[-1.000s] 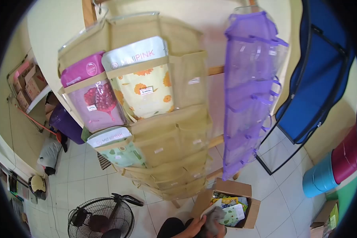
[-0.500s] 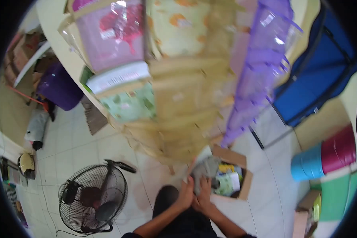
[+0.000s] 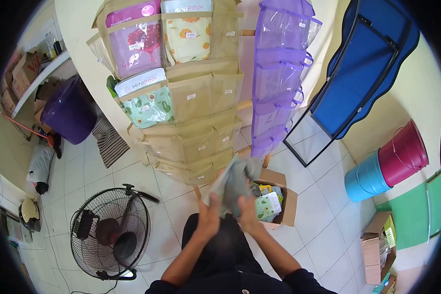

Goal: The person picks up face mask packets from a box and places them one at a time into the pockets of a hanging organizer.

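A grey soft item [image 3: 238, 182], blurred and perhaps fabric, is held up between my two hands in front of my knees. My left hand [image 3: 209, 218] grips its lower left side, where a paler flat part shows. On the lower right, my right hand [image 3: 248, 213] has its fingers against it. Just right of the item stands an open cardboard box [image 3: 289, 208] with a green avocado-print pack [image 3: 268, 206] and other packs inside. Above hangs a beige pocket organizer [image 3: 193, 105] holding a pomegranate pack [image 3: 134, 46], an orange-patterned pack [image 3: 187, 39] and another avocado-print pack [image 3: 146, 105].
A black fan [image 3: 110, 232] stands on the floor at left. To the right of the beige organizer hangs a purple pocket organizer [image 3: 279, 73]. A folded blue table [image 3: 365, 73] leans at right, near a blue bucket [image 3: 367, 177] and a maroon bucket [image 3: 404, 152].
My hands have moved apart and lifted the grey item slightly upward, away from beside the box. The camera view has shifted, and the hanging organizers now appear sharper.
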`<state>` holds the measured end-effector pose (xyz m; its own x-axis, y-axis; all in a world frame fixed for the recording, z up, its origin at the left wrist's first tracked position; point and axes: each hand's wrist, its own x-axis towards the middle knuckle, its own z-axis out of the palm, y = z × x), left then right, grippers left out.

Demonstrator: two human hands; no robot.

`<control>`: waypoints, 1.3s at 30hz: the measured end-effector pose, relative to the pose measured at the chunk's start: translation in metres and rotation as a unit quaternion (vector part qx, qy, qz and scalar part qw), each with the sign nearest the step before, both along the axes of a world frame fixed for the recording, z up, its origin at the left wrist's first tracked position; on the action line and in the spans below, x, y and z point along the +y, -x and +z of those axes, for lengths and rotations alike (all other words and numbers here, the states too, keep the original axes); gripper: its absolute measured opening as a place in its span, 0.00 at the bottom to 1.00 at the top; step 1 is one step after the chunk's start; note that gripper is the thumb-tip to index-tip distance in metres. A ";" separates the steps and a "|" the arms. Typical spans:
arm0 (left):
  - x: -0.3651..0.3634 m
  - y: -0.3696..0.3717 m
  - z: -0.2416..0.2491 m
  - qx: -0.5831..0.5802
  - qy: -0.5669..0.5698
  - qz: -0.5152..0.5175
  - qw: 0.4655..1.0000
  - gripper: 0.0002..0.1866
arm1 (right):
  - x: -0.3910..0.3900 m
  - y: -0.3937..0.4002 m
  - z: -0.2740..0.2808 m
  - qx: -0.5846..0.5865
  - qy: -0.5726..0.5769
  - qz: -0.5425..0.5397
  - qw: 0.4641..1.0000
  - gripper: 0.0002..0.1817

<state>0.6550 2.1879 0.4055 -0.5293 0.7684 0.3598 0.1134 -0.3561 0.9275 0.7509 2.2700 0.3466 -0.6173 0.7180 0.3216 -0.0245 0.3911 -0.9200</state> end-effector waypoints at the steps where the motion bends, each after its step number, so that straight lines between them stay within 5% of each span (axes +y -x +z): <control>1: -0.004 0.006 -0.001 -0.143 0.079 0.101 0.981 0.32 | 0.008 -0.009 -0.002 -0.006 0.098 -0.026 0.995 0.28; 2: -0.009 0.011 -0.001 -0.282 0.154 0.199 0.926 0.30 | 0.015 -0.014 0.037 0.118 0.352 -0.027 0.928 0.27; 3: -0.014 0.019 0.003 -0.281 0.154 0.203 0.925 0.30 | 0.021 -0.018 0.075 0.230 0.577 -0.026 0.783 0.25; 7: -0.013 0.029 0.017 -0.244 0.051 0.058 0.967 0.20 | 0.032 -0.033 0.049 0.256 0.594 0.106 0.755 0.25; 10: 0.008 0.012 0.001 -0.092 0.082 0.174 0.977 0.14 | -0.001 -0.019 0.039 0.185 0.599 0.107 0.772 0.25; 12: 0.018 -0.002 -0.002 -0.076 0.075 0.230 0.967 0.16 | -0.020 -0.011 0.042 0.222 0.648 0.136 0.715 0.26; 14: 0.017 -0.005 -0.008 -0.002 0.122 0.278 0.953 0.20 | -0.030 -0.006 0.044 0.205 0.633 0.112 0.739 0.26; 16: 0.014 -0.011 -0.018 -0.067 0.103 0.242 0.962 0.19 | -0.040 -0.003 0.044 0.142 0.574 0.052 0.805 0.27; 21: 0.017 -0.001 -0.017 -0.164 0.070 0.208 0.962 0.15 | -0.072 -0.006 0.032 0.063 0.596 0.052 0.798 0.29; 26: 0.019 -0.006 -0.022 -0.170 0.020 0.195 0.966 0.13 | -0.079 -0.015 0.004 0.118 0.395 0.089 0.907 0.25; 30: 0.022 -0.022 -0.022 -0.171 -0.016 0.247 0.954 0.13 | -0.050 -0.013 0.005 0.022 0.480 0.096 0.872 0.23; 37: 0.021 0.005 -0.020 -0.138 0.029 0.287 0.948 0.13 | -0.066 -0.018 0.000 0.036 0.515 0.081 0.853 0.24; 39: 0.024 0.002 -0.029 -0.049 0.011 0.320 0.946 0.12 | -0.058 -0.019 -0.009 0.051 0.542 0.069 0.836 0.23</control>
